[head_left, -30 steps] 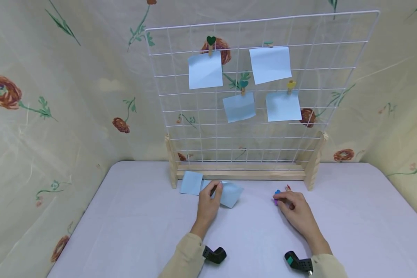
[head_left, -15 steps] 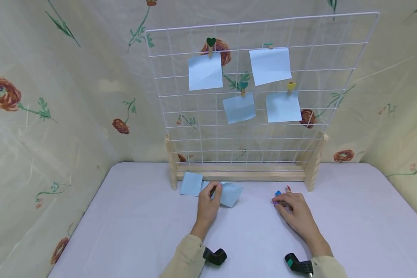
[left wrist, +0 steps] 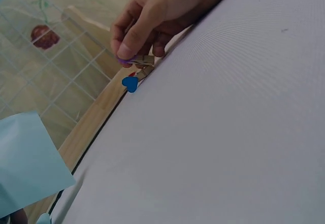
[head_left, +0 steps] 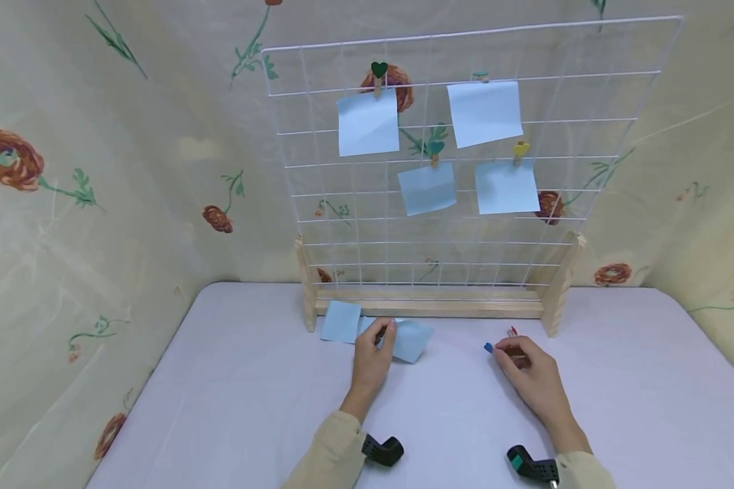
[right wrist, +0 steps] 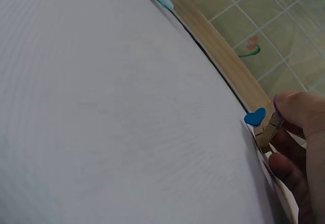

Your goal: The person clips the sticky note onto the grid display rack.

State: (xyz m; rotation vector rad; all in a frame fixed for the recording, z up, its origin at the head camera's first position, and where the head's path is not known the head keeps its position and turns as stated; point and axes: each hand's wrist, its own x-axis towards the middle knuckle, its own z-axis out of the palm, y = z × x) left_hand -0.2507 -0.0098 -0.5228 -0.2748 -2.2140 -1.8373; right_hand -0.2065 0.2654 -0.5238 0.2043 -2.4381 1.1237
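My left hand [head_left: 372,360] pinches a light blue paper sheet [head_left: 414,339] above the table, just in front of the rack's base. The same sheet [left wrist: 30,163] stands out at the lower left of the left wrist view. My right hand [head_left: 533,373] pinches a small wooden clothespin [left wrist: 145,60] with a purple top, mostly covered by thumb and fingers in the head view. Right beside it is another clothespin with a blue heart [right wrist: 255,117]. A red-topped clothespin [head_left: 512,331] shows just behind the right hand.
A white wire grid [head_left: 465,261] stands in a wooden base [head_left: 428,308] at the table's back. Several blue sheets hang on it from heart clothespins, such as a dark green one [head_left: 378,71]. Another blue sheet [head_left: 341,321] lies near the base's left foot.
The right hand has drawn slightly right, away from the blue heart, with the purple clothespin now hidden behind its fingers. The left hand keeps its hold, and the head view has shifted a little.
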